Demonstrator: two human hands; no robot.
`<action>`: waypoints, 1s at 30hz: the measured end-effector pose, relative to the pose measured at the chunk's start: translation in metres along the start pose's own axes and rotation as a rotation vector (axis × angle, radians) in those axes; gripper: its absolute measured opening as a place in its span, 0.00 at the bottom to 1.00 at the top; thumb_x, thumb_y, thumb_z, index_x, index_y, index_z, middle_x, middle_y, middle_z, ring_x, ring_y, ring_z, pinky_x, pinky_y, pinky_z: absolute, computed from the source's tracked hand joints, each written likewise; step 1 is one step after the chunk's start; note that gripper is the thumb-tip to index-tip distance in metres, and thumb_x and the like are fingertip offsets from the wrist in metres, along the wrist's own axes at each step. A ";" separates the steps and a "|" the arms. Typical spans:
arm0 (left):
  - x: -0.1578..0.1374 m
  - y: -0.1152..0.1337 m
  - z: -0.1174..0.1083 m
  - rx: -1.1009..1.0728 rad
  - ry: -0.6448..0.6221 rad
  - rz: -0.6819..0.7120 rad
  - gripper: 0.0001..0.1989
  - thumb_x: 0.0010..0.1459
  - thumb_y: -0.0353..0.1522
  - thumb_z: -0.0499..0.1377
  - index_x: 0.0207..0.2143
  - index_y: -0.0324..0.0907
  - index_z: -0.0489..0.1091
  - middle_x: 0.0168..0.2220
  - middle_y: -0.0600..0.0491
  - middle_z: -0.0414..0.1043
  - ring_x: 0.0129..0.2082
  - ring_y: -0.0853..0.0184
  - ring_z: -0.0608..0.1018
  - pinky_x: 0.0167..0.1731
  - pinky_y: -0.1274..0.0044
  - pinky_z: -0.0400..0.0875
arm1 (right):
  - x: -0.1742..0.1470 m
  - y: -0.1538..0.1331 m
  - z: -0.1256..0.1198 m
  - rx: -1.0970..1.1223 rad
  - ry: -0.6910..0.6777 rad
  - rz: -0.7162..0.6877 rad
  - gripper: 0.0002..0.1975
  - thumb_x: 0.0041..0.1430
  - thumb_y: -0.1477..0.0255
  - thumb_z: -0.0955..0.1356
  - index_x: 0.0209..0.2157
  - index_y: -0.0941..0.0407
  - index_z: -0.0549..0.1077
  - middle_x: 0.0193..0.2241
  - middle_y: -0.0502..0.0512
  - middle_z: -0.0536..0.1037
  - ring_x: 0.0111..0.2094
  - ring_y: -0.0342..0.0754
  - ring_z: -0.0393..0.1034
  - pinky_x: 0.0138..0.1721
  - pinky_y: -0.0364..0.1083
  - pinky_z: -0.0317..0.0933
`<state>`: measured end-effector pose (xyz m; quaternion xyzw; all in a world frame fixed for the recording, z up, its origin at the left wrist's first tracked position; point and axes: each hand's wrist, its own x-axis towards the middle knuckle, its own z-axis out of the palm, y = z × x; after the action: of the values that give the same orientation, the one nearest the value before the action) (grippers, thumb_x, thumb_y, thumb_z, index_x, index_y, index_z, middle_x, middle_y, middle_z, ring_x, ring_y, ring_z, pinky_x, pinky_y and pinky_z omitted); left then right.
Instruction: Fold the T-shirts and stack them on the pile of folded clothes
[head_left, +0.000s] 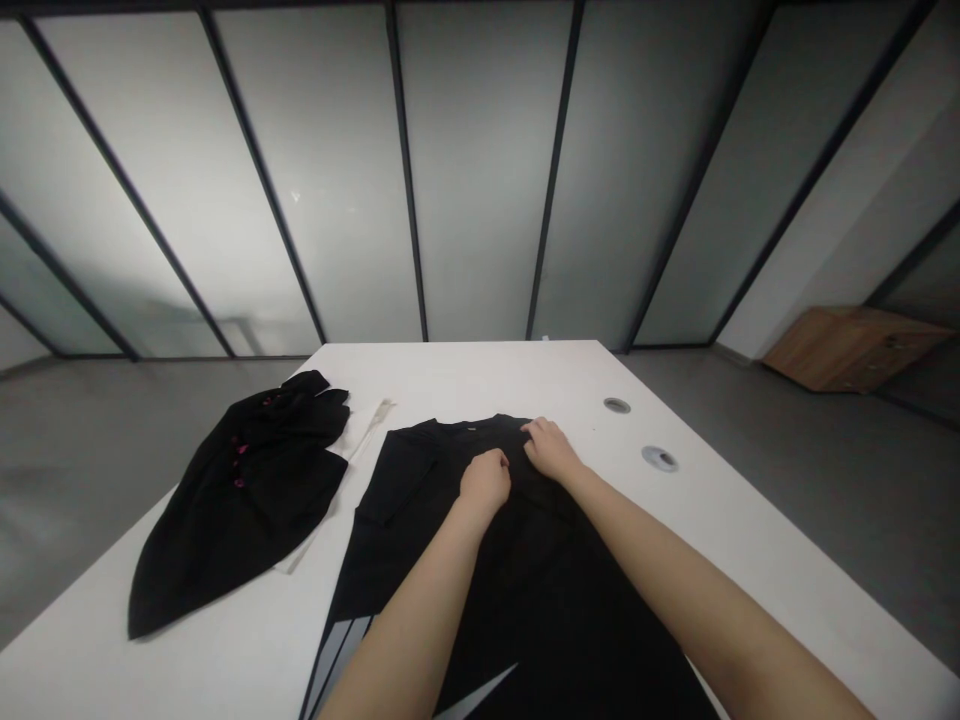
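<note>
A black T-shirt (525, 580) lies spread on the white table, its collar at the far end and its lower part running toward me. Pale grey stripes and a pale pointed shape mark the lower part. On the chest just below the collar, my left hand (486, 480) is closed, with its fingers curled down at the cloth. My right hand (551, 450) pinches the shirt at its right shoulder. The left sleeve lies flat, while my right hand and forearm partly cover the right side.
Left of the shirt, a heap of black clothing (240, 490) with small pink details lies over a white cloth (367, 430). Two round cable grommets (660, 459) are set in the right of the white table (465, 375). Beyond stand frosted glass panels (480, 180) and a wooden cabinet (847, 350).
</note>
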<state>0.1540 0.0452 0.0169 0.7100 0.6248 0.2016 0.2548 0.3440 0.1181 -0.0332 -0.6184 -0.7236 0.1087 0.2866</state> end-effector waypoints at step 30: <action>-0.010 0.002 0.004 0.321 0.034 0.012 0.14 0.71 0.31 0.53 0.55 0.39 0.71 0.55 0.38 0.70 0.54 0.53 0.78 0.48 0.68 0.74 | -0.048 -0.021 0.016 -0.234 -0.109 0.005 0.35 0.69 0.54 0.65 0.71 0.55 0.64 0.74 0.64 0.58 0.75 0.66 0.47 0.73 0.63 0.42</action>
<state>0.1567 0.0351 0.0149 0.7417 0.6491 0.1127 0.1261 0.3215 0.0711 -0.0489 -0.6426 -0.7443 0.0576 0.1726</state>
